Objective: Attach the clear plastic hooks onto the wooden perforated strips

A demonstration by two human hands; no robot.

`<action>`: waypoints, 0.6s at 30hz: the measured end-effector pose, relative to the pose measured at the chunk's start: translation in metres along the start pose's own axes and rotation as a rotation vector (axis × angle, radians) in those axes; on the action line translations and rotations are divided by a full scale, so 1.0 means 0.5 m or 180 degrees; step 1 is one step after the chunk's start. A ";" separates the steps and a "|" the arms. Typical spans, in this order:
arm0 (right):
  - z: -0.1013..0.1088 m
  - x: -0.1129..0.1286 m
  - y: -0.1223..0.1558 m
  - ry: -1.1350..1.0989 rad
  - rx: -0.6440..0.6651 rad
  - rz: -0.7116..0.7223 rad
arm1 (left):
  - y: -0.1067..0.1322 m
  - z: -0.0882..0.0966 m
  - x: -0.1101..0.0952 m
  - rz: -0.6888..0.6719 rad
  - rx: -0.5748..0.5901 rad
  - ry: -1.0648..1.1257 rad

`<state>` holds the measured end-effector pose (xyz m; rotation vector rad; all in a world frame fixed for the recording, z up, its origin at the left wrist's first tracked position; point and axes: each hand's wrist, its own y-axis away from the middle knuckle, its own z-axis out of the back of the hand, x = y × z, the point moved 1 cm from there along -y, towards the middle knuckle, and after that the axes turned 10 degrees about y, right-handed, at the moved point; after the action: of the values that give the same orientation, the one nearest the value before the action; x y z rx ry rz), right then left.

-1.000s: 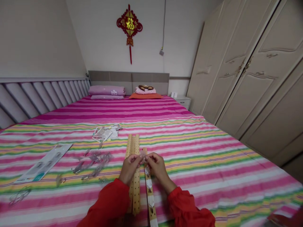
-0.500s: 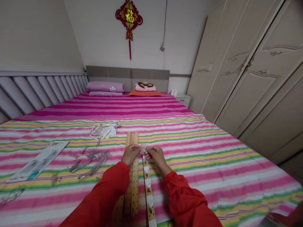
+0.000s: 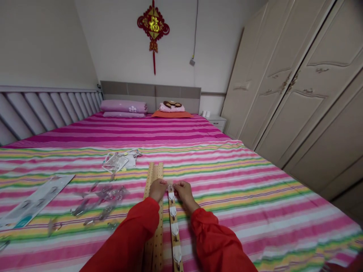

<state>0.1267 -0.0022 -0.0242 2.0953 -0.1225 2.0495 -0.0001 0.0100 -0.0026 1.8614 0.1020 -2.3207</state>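
Observation:
Two perforated wooden strips lie on the striped bedspread in front of me. The left strip (image 3: 155,170) is bare. The right strip (image 3: 173,221) carries several white adhesive hooks (image 3: 172,212) in a row. My left hand (image 3: 157,189) and my right hand (image 3: 183,190) meet at the far end of the right strip, fingers curled and pinching a small clear hook (image 3: 170,186) held down against the wood. Both arms wear red sleeves.
Loose clear hooks (image 3: 99,200) lie scattered to the left. A torn packet (image 3: 116,162) sits further back, and a long white backing card (image 3: 34,202) at the far left. Pillows (image 3: 124,107) rest by the headboard. A wardrobe (image 3: 297,90) lines the right wall.
Both hands have moved slightly forward along the strip with the small hook, from above it down onto its far end. The camera view shifted a little.

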 end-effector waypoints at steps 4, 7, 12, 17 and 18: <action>-0.003 -0.011 -0.005 0.0035 -0.0031 0.0009 | -0.005 -0.001 0.004 0.0031 -0.0063 -0.0202; -0.004 -0.019 -0.009 0.0051 -0.0047 0.0013 | -0.005 -0.003 0.004 0.0000 -0.0084 -0.0358; -0.006 -0.031 -0.014 0.0072 -0.0058 0.0016 | -0.003 -0.006 0.008 -0.0103 -0.0048 -0.0544; -0.009 -0.043 -0.019 0.0086 -0.0112 0.0027 | -0.005 -0.008 0.011 -0.0204 0.0004 -0.0736; -0.009 -0.045 -0.019 0.0088 -0.0119 0.0024 | -0.005 -0.008 0.011 -0.0230 0.0015 -0.0779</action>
<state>0.1237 0.0062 -0.0472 2.0468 -0.1634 2.0634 0.0022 0.0127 -0.0089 1.5843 0.1349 -2.5777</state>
